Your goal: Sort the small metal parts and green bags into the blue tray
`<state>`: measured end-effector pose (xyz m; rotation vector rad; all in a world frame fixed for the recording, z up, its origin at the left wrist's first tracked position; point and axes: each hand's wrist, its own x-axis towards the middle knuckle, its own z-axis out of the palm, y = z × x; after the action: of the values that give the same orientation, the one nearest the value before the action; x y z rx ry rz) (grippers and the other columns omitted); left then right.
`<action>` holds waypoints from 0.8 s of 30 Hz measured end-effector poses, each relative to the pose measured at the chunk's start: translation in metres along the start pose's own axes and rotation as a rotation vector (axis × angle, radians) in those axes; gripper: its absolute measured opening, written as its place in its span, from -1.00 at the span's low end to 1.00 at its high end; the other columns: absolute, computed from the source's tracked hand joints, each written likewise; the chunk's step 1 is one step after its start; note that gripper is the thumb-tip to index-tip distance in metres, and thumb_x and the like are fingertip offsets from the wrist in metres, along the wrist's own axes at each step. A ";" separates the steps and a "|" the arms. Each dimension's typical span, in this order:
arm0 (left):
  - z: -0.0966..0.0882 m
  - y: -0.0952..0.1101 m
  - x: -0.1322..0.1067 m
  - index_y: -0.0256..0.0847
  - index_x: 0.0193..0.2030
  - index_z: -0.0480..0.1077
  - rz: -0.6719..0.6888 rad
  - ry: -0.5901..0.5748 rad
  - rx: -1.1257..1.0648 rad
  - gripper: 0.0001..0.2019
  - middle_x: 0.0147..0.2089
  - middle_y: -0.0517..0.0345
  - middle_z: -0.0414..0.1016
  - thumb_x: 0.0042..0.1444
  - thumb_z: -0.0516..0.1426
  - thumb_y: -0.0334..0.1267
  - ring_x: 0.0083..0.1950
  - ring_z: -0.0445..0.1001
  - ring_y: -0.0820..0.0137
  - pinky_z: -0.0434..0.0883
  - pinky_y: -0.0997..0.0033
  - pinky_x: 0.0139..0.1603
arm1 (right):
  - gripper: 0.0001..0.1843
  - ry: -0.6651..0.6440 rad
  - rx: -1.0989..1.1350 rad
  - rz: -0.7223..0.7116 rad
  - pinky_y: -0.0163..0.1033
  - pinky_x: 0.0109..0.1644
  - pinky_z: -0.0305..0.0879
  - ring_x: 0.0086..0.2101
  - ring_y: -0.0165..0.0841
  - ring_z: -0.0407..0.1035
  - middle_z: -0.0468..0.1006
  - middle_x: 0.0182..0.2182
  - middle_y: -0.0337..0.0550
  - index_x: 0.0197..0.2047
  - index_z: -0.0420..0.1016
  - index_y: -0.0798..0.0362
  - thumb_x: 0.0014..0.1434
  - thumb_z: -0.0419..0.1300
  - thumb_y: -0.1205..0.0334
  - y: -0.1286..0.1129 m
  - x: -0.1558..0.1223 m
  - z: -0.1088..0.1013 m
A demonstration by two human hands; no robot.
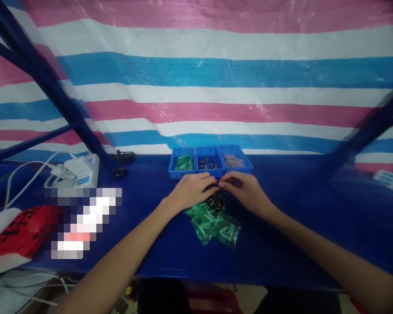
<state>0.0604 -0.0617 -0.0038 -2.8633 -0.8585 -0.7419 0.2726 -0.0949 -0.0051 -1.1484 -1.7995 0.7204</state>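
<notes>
My left hand [196,190] and my right hand [245,190] meet in the middle, just in front of the blue bins. The fingers of each are pinched together, fingertips nearly touching. Whatever lies between them is small and dark, too small to name. Below the hands is a heap of small black parts [220,202], partly covered by my left hand. Green plastic packets [212,226] with pale pieces inside lie spread nearer the table's front edge.
Three blue bins, left [180,175], middle [199,153] and right [248,165], hold green packets, small black parts and pale packets. A white power strip [93,172] with cables and a red bag [29,231] lie left on the blue table [288,253]. Blue frame bars [57,102] rise leftward.
</notes>
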 end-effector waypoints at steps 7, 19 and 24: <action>0.001 -0.001 -0.001 -0.22 -0.15 0.46 0.006 0.005 0.004 -0.70 -0.29 0.19 0.47 0.42 0.02 -0.08 -0.27 0.49 0.42 0.34 0.43 -0.34 | -0.80 -0.037 -0.044 -0.007 -0.24 -0.30 0.31 -0.38 -0.34 0.43 0.60 -0.39 -0.21 -0.27 0.57 0.01 0.29 0.21 0.10 0.000 0.002 0.000; 0.000 -0.003 -0.001 -0.21 -0.07 0.48 -0.015 0.025 -0.047 -0.70 -0.21 0.16 0.53 0.44 0.00 -0.08 -0.19 0.54 0.39 0.41 0.43 -0.22 | -0.78 -0.059 -0.052 -0.054 -0.22 -0.27 0.35 -0.34 -0.30 0.48 0.62 -0.32 -0.15 -0.16 0.56 0.03 0.30 0.15 0.11 0.006 0.002 0.000; 0.000 -0.002 -0.001 -0.21 -0.06 0.45 -0.027 0.066 -0.086 -0.72 -0.17 0.14 0.56 0.44 -0.01 -0.10 -0.16 0.56 0.38 0.44 0.41 -0.18 | -0.81 -0.053 -0.077 -0.057 -0.23 -0.30 0.32 -0.34 -0.30 0.49 0.63 -0.33 -0.17 -0.17 0.56 0.03 0.27 0.19 0.12 0.004 0.001 0.001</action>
<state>0.0592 -0.0605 -0.0047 -2.8875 -0.8792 -0.8927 0.2729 -0.0920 -0.0090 -1.1325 -1.9112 0.6582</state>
